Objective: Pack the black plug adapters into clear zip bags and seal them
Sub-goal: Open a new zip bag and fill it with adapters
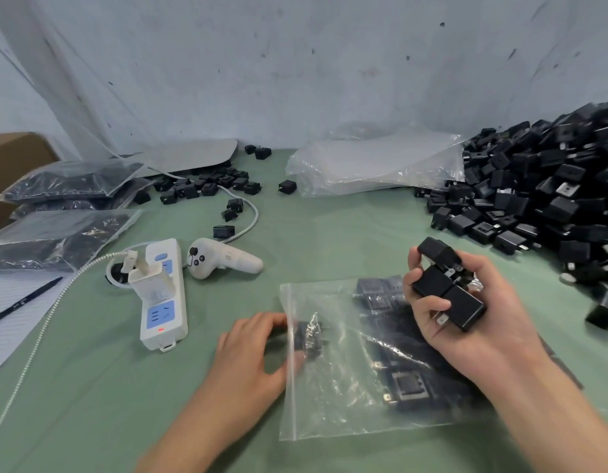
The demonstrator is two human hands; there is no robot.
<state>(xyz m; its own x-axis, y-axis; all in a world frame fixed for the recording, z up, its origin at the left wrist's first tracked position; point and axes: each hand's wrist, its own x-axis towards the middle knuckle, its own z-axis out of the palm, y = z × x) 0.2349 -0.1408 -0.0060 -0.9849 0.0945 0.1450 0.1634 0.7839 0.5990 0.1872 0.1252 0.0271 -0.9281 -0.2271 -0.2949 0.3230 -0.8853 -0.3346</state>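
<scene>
Low in the frame, the left hand [251, 349] has its grip on the zip edge of the clear zip bag [333, 397], fingertips tucked into the mouth and holding it open. The bag lies flat on the green counter [91, 404], mouth to the left, with packed adapters [406, 384] already bunched at its closed right end. Above that end, the right hand [480, 322] has its grip clamped round three black plug adapters [446, 285].

This looks like mid-filling. The next move calls for carrying the handful leftwards to the mouth and sliding it in past the left fingers without catching the prongs on the film; sealing comes later.

Bare counter lies below the bag. Centre-left, the power strip [162, 295] and a white controller [220, 259] sit near the left hand. At upper right the adapter pile [541, 186] crowds the right hand's side, with empty bags [371, 165] beyond. Filled bags [67, 180] lie at far left.
</scene>
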